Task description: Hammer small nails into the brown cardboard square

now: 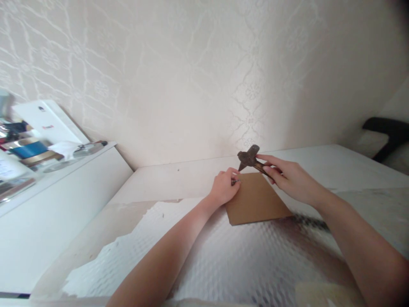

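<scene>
My right hand point(283, 175) is wrapped round the wooden handle of a hammer point(248, 157) with a dark, rusty head. The head is raised above the far left corner of a brown cardboard sheet point(258, 200). At that corner rests my left hand point(224, 187), its fingers pinched together just below the hammer head. Something small and dark shows between those fingers, too small to name. The cardboard lies flat on a silvery, quilted foil covering point(252, 256).
A white cabinet point(64, 213) stands at the left, its top crowded with a white box point(53, 123), a blue roll point(28, 149) and other items. Patterned wallpaper point(179, 85) rises behind the surface. A black curved object, perhaps a chair part point(388, 128), is at far right.
</scene>
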Tool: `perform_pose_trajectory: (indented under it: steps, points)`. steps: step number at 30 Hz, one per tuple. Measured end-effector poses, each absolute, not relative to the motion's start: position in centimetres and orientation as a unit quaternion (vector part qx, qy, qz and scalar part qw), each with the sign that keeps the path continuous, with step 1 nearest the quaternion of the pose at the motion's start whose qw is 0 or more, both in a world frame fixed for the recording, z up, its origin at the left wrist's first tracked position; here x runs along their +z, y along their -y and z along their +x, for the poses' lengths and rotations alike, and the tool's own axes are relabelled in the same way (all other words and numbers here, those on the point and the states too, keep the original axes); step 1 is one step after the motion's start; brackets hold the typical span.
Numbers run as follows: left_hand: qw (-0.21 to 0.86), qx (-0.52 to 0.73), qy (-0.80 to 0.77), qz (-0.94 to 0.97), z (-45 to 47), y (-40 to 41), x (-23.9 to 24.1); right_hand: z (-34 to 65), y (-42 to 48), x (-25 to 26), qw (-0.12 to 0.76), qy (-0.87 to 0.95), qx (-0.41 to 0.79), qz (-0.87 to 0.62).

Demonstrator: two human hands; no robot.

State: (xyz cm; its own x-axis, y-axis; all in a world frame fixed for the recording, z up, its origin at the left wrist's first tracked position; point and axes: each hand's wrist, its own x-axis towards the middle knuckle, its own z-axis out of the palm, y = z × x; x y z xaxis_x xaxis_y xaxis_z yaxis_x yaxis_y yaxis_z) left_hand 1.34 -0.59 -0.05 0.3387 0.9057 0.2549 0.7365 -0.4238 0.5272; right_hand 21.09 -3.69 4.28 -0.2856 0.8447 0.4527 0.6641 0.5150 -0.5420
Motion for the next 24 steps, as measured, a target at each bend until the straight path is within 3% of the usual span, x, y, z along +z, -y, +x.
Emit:
perform_pose_trajectory:
  steps: [24]
  points:
    - [0.151,0.262,-0.504,0.809,1.36,0.63,0.00,20.82,4.04,4.26,0.319,0.817,0.111,-0.467]
